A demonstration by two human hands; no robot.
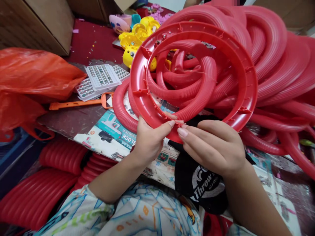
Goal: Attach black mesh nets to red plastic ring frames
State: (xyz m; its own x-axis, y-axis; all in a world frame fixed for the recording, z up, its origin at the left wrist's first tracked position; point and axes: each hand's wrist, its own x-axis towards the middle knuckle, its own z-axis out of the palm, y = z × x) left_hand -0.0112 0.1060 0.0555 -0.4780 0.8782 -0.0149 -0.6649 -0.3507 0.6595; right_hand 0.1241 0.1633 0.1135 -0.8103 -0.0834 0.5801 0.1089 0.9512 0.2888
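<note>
Head view, looking down over two bare hands at a cluttered table. Left hand [150, 139] pinching the lower rim of a red plastic ring [194, 77], thumb and forefinger closed on its inner edge. Right hand [211, 146] just beside, fingers pressed together, fingertips [182, 131] meeting the same spot on the rim, touching the left thumb's tip. Ring held tilted, hollow underside with small ribs turned toward the camera, rising up and away from the fingertips. Behind and right of the fingers, a big heap of red rings [275, 65], ribbed faces up. Beneath the hands, a printed cardboard sheet [115, 134] and a black cloth with white lettering [201, 185]. Left of the fingers, an orange plastic tool [76, 104], trays of small round pieces [102, 77], an orange plastic bag [31, 78]. Beyond the fingers, yellow toy parts [134, 41]. Below the left wrist, red ribbed curved pieces [49, 183], stacked close.
</note>
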